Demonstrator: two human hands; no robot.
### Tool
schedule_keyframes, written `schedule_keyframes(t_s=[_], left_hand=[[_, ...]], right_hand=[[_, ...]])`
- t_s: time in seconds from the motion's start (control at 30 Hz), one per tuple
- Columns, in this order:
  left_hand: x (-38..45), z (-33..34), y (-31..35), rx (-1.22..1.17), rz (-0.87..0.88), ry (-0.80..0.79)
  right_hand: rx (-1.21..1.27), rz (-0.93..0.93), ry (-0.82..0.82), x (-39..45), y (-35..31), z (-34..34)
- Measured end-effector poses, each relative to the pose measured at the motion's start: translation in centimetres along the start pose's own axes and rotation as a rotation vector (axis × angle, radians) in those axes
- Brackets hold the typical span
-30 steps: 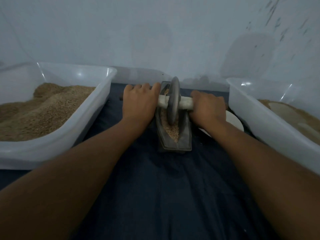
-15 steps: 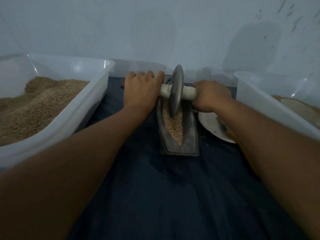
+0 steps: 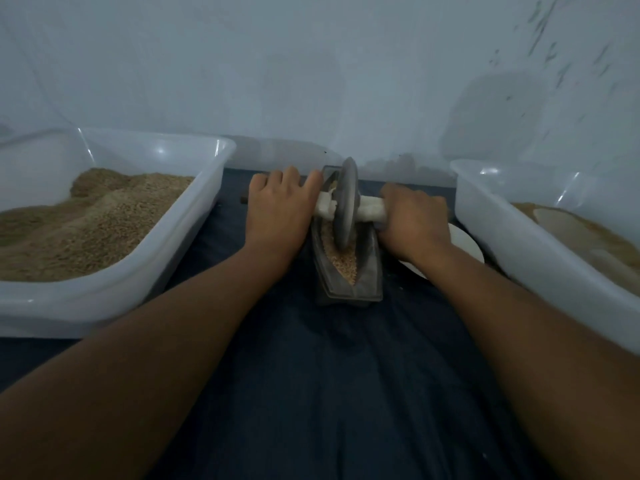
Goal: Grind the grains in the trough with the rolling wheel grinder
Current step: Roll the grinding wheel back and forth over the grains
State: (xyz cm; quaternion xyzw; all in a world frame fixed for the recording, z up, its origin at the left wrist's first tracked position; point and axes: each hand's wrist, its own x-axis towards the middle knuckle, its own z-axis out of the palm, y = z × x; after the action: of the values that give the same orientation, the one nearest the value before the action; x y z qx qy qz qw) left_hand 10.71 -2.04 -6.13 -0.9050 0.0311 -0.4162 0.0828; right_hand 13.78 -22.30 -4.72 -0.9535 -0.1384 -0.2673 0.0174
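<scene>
Pale bluish wall behind, dark blue cloth (image 3: 332, 375) spread over the tabletop, dim light throughout. Mid-grind by the look of it: wheel (image 3: 346, 206) standing upright on edge in the trough (image 3: 369, 271), toward its far end, rim down among the grains (image 3: 343, 258). Left hand (image 3: 280, 209) curled over one end of the pale axle handle (image 3: 370, 213), right hand (image 3: 414, 220) wrapped round the other; both gripping, knuckles up, wheel between them.

Next move, judged from this: a pull back toward the near tip, even downward pressure on both ends, axle kept level so the disc stays in the groove and scatters nothing.

Trough dark, narrow, boat-shaped, pointed at the near end, hard-looking with a dull sheen. Wheel grey, thin, disc-shaped, matte. Handle whitish, seemingly wrapped, a loose edge showing beside the disc. Grains tan, coarse, mostly whole still. White translucent plastic tub (image 3: 138, 271) at left heaped with brown grain; similar tub (image 3: 502, 237) at right, contents unclear. White plate (image 3: 464, 240) partly hidden behind the right wrist.
</scene>
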Motion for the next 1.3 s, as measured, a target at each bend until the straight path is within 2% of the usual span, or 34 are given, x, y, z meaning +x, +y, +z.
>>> schedule_keyframes(t_s=[0.33,0.43,0.63,0.9,1.1,1.3], left_hand=[[-2.2,-3.4,0.8,0.009,-0.003,0.017],[-2.8,-4.0,0.8,0.011,-0.007,0.048],[-4.5,-3.2,0.2,-0.017,-0.07,0.057],[-1.9,-2.1,0.4,0.031,-0.006,0.03],[0.2,-0.6,-0.4,-0.022,0.015,-0.07],[2.0,1.0,-0.6,0.004,0.002,-0.097]], right_hand=[[0.155,-0.01,0.193,-5.3,-0.7,-0.8],[0.14,-0.009,0.219,-5.8,-0.9,-1.1],[0.057,-0.047,0.378,-5.4,-1.6,-1.4],[0.045,0.006,0.198,-3.8,-0.7,-0.3],[-0.038,0.014,0.131,-1.3,-0.2,0.5],[-0.071,0.05,-0.093,2.0,-0.1,-0.2]])
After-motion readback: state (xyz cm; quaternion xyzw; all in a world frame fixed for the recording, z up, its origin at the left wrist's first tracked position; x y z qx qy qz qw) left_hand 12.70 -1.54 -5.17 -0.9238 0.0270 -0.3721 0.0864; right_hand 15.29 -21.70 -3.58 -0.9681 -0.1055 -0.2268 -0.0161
